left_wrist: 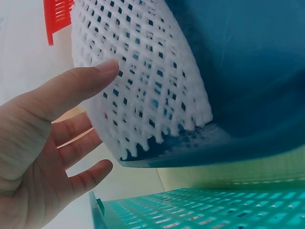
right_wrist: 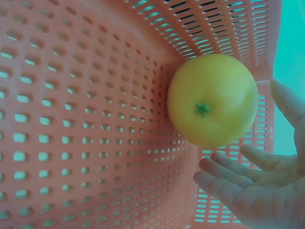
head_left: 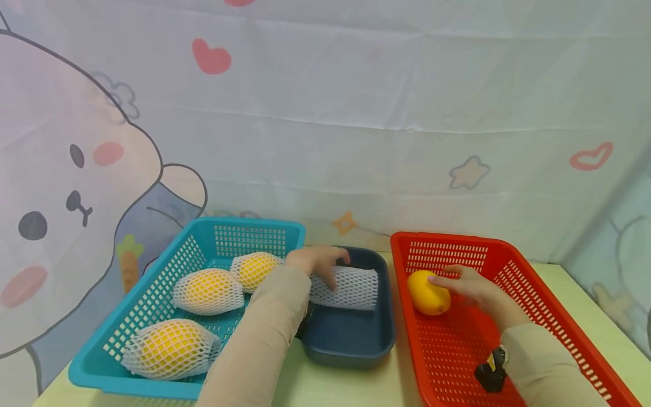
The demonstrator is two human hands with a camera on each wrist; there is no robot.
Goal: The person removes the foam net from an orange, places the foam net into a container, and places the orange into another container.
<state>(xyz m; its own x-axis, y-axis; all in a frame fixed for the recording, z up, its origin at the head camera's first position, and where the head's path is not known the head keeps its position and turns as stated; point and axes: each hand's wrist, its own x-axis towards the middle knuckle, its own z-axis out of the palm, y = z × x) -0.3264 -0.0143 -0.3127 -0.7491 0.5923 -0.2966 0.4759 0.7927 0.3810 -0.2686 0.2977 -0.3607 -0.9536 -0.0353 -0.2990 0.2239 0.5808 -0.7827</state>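
A white foam net sleeve [head_left: 351,288] lies across the dark blue tray [head_left: 346,339] in the middle. My left hand [head_left: 319,263] is over its left end; in the left wrist view the thumb [left_wrist: 93,78] lies against the mesh with the fingers spread. On the right, a yellow round fruit [head_left: 428,293] sits at the far left of the red basket [head_left: 458,362]. Beside it is my right hand [head_left: 470,287], thumb near its top. The right wrist view shows the fingers [right_wrist: 228,171] spread around the fruit, not curled on it.
At left, a teal basket [head_left: 127,384] holds several yellow fruits in foam nets [head_left: 208,291]. Both baskets and the tray stand on a pale table [head_left: 325,387], with a printed cloth [head_left: 325,113] hanging behind. The red basket's left wall is close to the tray.
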